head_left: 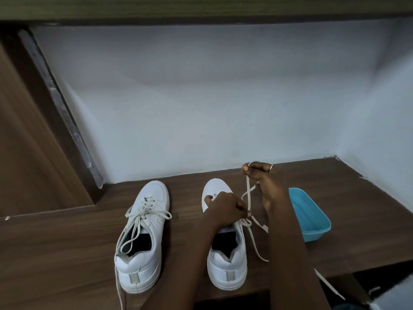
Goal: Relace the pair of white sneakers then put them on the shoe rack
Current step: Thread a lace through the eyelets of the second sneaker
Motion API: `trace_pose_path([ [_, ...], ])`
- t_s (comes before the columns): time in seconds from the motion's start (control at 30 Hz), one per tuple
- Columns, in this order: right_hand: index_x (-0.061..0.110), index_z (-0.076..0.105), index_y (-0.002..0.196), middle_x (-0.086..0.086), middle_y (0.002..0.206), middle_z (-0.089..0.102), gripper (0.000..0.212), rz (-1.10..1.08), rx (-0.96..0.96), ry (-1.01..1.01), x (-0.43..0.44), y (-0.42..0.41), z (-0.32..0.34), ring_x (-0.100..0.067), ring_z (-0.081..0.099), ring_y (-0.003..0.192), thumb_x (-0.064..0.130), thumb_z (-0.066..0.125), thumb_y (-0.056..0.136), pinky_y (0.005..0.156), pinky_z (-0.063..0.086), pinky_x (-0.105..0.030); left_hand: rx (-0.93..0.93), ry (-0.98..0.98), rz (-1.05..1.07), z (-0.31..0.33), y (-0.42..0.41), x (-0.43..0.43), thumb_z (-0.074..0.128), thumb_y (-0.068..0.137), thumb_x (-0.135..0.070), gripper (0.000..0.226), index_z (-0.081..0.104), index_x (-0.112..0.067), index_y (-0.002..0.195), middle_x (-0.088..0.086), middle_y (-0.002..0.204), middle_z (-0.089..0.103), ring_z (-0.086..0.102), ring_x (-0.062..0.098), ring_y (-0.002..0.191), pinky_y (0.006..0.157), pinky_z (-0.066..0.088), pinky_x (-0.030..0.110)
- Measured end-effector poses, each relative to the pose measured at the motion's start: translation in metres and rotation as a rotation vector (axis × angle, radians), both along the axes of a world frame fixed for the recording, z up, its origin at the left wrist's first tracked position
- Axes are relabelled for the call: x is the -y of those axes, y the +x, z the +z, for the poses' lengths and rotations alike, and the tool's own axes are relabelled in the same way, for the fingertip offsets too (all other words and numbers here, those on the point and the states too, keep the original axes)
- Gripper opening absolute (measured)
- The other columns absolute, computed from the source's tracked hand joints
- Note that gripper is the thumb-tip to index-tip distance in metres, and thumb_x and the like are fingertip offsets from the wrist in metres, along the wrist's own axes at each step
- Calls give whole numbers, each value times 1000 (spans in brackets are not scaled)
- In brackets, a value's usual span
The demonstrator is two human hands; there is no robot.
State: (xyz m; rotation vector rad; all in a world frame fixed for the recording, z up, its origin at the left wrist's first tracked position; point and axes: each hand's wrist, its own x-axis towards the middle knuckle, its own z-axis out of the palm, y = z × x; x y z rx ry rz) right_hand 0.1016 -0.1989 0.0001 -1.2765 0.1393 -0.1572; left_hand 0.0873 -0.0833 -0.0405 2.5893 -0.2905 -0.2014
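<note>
- Right hand (266,182) is pinching the flat off-white lace (247,186) between thumb and curled fingers, raised beyond the left hand, wrist bent.
- Left hand (223,206) is clamping fingertips on the same lace at its crossing, lying over the first sneaker (225,262).
- First sneaker is sitting under the left hand, toe pointing away: smooth white upper, thick sole, dark insole, grey heel tab.
- Second sneaker (143,231) is sitting left of the left hand, laced, ends lying loose.
- Blue plastic tub (310,215) is sitting just right of the right forearm, on the same dark wood-grain board (67,253).
</note>
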Motion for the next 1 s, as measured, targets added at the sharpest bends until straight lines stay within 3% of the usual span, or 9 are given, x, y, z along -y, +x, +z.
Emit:
trace_pose_path([
  [0.23, 9, 65, 69, 1, 63, 67, 16, 135, -47, -84, -7, 2, -2, -9, 57, 52, -2, 75, 72, 48, 42, -18, 178, -445, 234, 10, 2, 3, 55, 91, -44, 31, 70, -17, 94, -3, 83, 64, 53, 6, 81, 81, 34, 33],
  [0.37, 8, 66, 70, -1, 72, 69, 15, 89, -21, -54, -8, 3, -4, -9, 63, 62, -2, 76, 70, 48, 46, -18, 112, -320, 167, 8, 2, -1, 58, 90, -43, 30, 68, -17, 79, -4, 65, 52, 50, 6, 72, 87, 29, 36],
  [0.47, 12, 68, 66, 0, 70, 70, 18, 41, 32, -9, -6, 6, -5, -14, 67, 75, -4, 77, 68, 72, 52, -21, 10, -12, 31, 5, -1, 3, 58, 89, -43, 26, 71, -21, 90, -3, 92, 64, 50, 12, 110, 107, 16, 49],
  [0.57, 12, 67, 68, 3, 70, 70, 17, 27, 63, -32, -5, 4, -1, -7, 65, 67, -2, 75, 71, 60, 47, -12, -67, 205, -61, -2, -3, 6, 59, 86, -48, 32, 72, -22, 98, -2, 111, 64, 37, 18, 128, 109, 7, 59],
  [0.63, 10, 67, 72, -1, 72, 69, 15, 36, 69, 4, -6, 5, 0, -7, 65, 68, -3, 74, 73, 62, 47, -12, -49, 108, -45, -1, -5, 6, 58, 87, -49, 31, 71, -22, 94, -5, 101, 64, 42, 15, 123, 109, 9, 56],
  [0.7, 9, 67, 73, -3, 73, 69, 13, 71, 41, -37, -7, 4, 0, -8, 65, 66, -2, 75, 73, 62, 51, -15, 7, -167, 43, 4, -5, 6, 59, 86, -49, 30, 71, -23, 95, -8, 91, 65, 52, 9, 104, 105, 23, 46],
  [0.8, 9, 69, 71, -10, 77, 70, 14, 141, -36, -164, -7, 6, -3, -24, 63, 71, 1, 80, 68, 68, 54, -32, 87, -539, 177, 14, -2, 5, 55, 79, -56, 43, 71, -18, 91, 1, 88, 69, 59, 13, 84, 89, 43, 38],
  [0.93, 14, 68, 67, -12, 80, 71, 16, 151, -43, -168, -8, 7, -3, -24, 55, 69, 4, 81, 67, 50, 42, -24, 162, -594, 172, 9, 1, 1, 56, 80, -51, 48, 67, -6, 75, 6, 62, 56, 51, 16, 63, 66, 39, 33],
  [1.0, 15, 66, 66, -6, 78, 72, 18, 93, -24, -117, -9, 6, -1, -19, 63, 69, 2, 80, 68, 51, 43, -24, 93, -443, 94, 6, 3, 1, 63, 87, -38, 37, 64, -5, 71, -3, 55, 44, 44, 15, 63, 68, 34, 31],
])
